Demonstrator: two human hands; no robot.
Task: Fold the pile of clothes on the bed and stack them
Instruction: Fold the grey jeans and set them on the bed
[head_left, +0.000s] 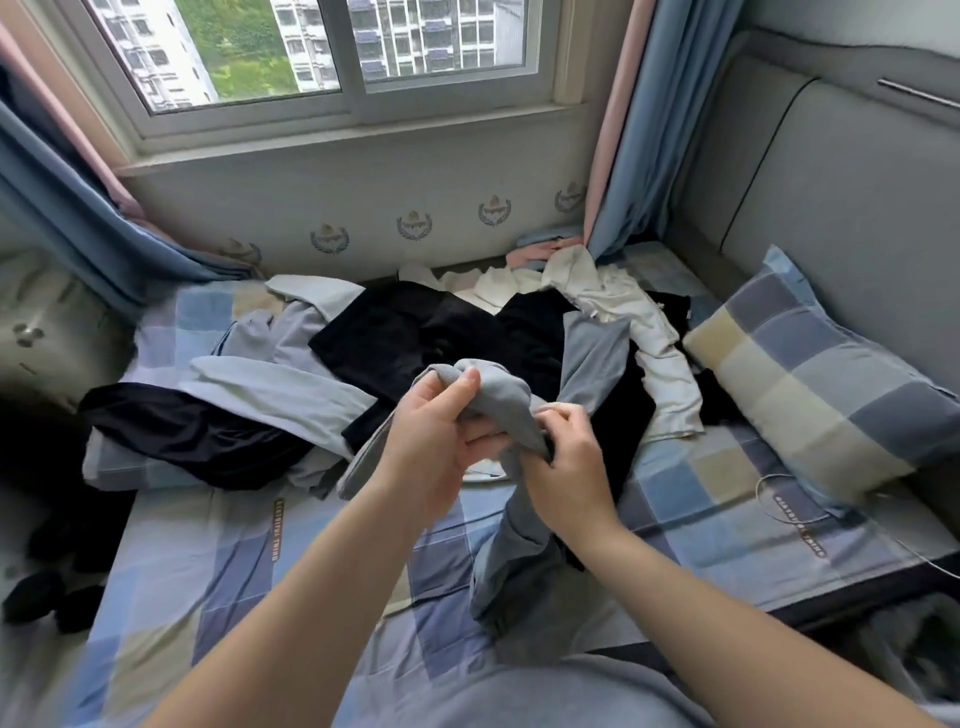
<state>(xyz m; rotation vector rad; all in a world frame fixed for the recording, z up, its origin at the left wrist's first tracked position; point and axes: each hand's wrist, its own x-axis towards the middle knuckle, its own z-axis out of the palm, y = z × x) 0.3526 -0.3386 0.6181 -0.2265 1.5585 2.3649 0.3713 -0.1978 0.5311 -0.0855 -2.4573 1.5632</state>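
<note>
Progress looks slight: no folded stack shows anywhere on the bed (208, 545), and the pile of clothes (395, 338) lies loose and tangled just beyond both hands, black, pale grey and white pieces overlapping. Only one grey garment (501, 410) is in work. The left hand (436, 447) curls its fingers and thumb round the bunched top, the right hand (569, 467) pinches the cloth just beside it, and the rest hangs below the right hand onto the sheet.
</note>
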